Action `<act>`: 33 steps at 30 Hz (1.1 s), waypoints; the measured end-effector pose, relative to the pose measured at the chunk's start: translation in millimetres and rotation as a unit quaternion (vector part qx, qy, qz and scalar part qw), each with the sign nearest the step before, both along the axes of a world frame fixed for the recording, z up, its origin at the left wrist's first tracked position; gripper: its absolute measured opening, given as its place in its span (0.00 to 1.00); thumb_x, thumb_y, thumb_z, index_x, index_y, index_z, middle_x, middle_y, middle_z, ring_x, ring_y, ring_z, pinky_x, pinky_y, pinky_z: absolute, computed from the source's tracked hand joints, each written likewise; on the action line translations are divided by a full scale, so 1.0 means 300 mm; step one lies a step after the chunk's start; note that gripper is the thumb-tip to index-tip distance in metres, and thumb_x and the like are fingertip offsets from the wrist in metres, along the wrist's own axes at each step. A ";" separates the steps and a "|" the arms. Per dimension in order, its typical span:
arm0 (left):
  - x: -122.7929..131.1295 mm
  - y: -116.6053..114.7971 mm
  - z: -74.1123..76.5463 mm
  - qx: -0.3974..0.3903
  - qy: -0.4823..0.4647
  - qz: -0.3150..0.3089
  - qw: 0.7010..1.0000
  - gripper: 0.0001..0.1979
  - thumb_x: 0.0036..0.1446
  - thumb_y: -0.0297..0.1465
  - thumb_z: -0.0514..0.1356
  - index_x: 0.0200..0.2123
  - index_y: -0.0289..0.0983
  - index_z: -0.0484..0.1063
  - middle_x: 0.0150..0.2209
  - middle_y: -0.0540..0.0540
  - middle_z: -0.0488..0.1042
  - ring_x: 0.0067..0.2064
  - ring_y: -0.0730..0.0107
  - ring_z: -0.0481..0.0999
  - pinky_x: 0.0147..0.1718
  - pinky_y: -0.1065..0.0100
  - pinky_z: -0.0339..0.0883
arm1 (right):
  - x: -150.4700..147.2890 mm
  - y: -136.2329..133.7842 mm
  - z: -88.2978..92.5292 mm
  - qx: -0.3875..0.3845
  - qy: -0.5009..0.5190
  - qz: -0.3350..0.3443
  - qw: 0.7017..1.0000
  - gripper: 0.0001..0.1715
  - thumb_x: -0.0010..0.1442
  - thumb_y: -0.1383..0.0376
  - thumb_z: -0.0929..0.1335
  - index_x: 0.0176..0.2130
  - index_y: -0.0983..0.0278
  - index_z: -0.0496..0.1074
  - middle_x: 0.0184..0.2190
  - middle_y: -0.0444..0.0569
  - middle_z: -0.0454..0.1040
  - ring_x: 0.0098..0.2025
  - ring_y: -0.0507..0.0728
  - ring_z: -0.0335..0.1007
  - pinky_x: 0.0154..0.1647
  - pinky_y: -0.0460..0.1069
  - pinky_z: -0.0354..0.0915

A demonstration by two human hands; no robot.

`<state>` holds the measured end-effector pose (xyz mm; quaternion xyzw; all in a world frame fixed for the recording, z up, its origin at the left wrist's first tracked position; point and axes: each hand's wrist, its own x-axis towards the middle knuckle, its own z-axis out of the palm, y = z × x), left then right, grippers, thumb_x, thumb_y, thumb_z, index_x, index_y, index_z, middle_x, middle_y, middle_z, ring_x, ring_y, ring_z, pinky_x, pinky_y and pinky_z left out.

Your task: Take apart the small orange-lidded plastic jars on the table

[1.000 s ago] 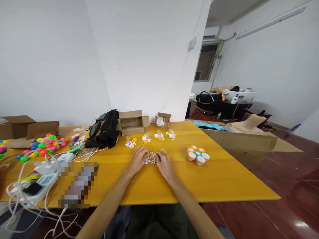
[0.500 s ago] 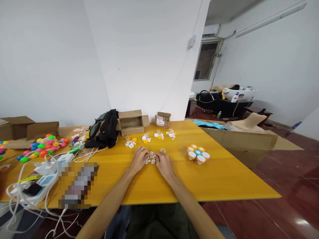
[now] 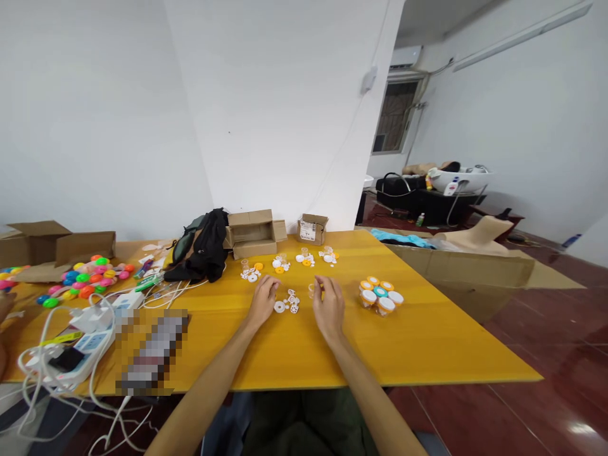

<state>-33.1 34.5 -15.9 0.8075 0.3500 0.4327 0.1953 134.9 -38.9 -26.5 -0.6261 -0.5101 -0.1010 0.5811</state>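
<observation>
My left hand [image 3: 263, 299] rests on the yellow table [image 3: 427, 342] with its fingers curled, just left of a small heap of white gear-like parts [image 3: 287, 303]. My right hand [image 3: 329, 302] is to the right of that heap, its fingertips pinched at a small clear cup [image 3: 312, 290]. Whether the left fingers hold a part I cannot make out. Further back lie several small piles of white and orange parts [image 3: 280, 263].
A cluster of small jars with orange, white and teal lids [image 3: 379, 296] stands right of my right hand. Cardboard boxes [image 3: 251, 232], a black bag [image 3: 202, 246], coloured balls [image 3: 83, 278], a power strip with white cables [image 3: 80, 342] fill the left. A large carton [image 3: 475, 269] adjoins the table's right.
My right hand has moved right, away from the white parts, to the small clear cup. The left hand has drawn slightly left, leaving the parts uncovered.
</observation>
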 end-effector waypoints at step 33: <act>-0.012 -0.048 -0.004 -0.034 0.118 -0.133 0.984 0.19 0.64 0.37 0.56 0.58 0.43 0.67 0.55 0.41 0.70 0.58 0.57 0.68 0.59 0.56 0.62 | 0.008 0.024 -0.028 -0.125 0.047 0.127 0.983 0.16 0.59 0.67 0.63 0.47 0.62 0.73 0.41 0.52 0.76 0.42 0.60 0.75 0.48 0.55 0.70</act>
